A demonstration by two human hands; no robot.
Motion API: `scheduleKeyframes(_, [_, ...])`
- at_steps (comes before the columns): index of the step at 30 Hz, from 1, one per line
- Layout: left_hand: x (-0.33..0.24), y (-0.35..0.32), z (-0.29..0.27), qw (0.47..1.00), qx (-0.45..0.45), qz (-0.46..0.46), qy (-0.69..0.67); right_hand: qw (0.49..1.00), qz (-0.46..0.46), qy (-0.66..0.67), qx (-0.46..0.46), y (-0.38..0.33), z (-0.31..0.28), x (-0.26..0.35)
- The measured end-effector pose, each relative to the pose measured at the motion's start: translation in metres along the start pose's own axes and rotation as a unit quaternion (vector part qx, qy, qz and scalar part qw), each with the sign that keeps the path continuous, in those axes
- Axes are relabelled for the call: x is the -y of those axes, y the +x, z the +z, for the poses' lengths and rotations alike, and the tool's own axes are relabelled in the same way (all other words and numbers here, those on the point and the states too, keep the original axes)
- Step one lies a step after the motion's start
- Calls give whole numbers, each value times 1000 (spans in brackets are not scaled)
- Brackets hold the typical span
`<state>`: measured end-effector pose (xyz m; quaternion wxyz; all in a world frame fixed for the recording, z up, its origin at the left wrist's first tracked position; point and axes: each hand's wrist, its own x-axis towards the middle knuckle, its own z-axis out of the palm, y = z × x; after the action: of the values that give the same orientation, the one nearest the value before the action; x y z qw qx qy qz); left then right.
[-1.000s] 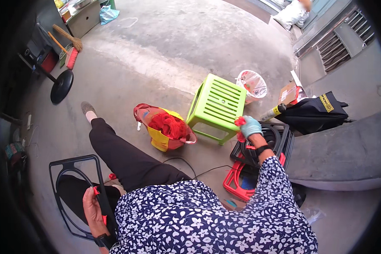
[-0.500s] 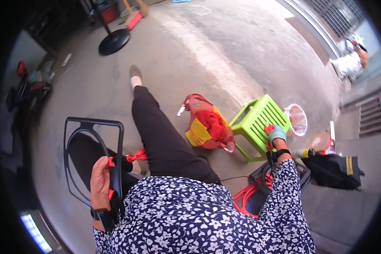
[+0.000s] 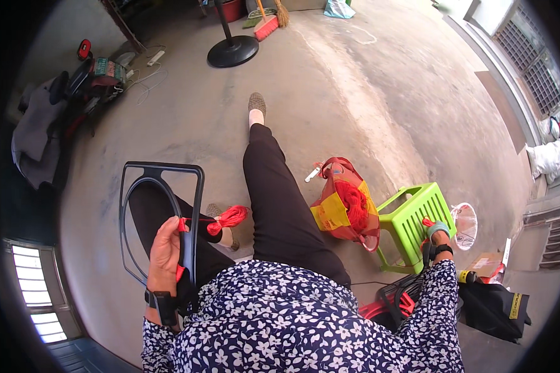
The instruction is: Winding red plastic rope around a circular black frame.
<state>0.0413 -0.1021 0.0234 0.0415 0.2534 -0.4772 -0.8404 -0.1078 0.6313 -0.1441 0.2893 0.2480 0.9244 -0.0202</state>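
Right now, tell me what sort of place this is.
Probably a garage or ground-floor work area: there is what looks like a parked scooter, a red-headed broom and a worn, concrete-looking floor.

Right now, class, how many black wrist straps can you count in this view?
2: one black wrist strap just behind the left hand, another strap just behind the right hand.

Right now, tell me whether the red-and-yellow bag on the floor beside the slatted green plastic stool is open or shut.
Open: the red-and-yellow bag gapes at its top, and bunched bright red material shows inside.
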Motion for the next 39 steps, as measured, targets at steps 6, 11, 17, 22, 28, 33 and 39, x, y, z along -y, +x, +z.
scheduleKeyframes(6, [34, 37, -22, 999, -21, 34, -13, 913, 215, 341, -54, 54, 54, -146])
scheduleKeyframes(11, [9, 28, -25, 995, -102, -14, -14, 954, 88, 226, -176, -30, 63, -54])
scheduleKeyframes(17, [6, 24, 6, 997, -64, -43, -27, 953, 154, 214, -152, -62, 42, -64])
scheduleKeyframes(22, [5, 20, 15, 994, -83, -47, -43, 973, 2, 158, -167, -49, 49, -53])
scheduleKeyframes(28, [3, 21, 2, 996, -80, -27, -31, 986, 24, 163, -31, -67, 12, -27])
scheduleKeyframes(33, [2, 21, 3, 996, -68, -46, -44, 890, 244, 289, -255, -68, 39, -61])
scheduleKeyframes(39, [7, 22, 8, 994, -88, -37, -54, 822, 248, 501, -107, -73, 146, -109])
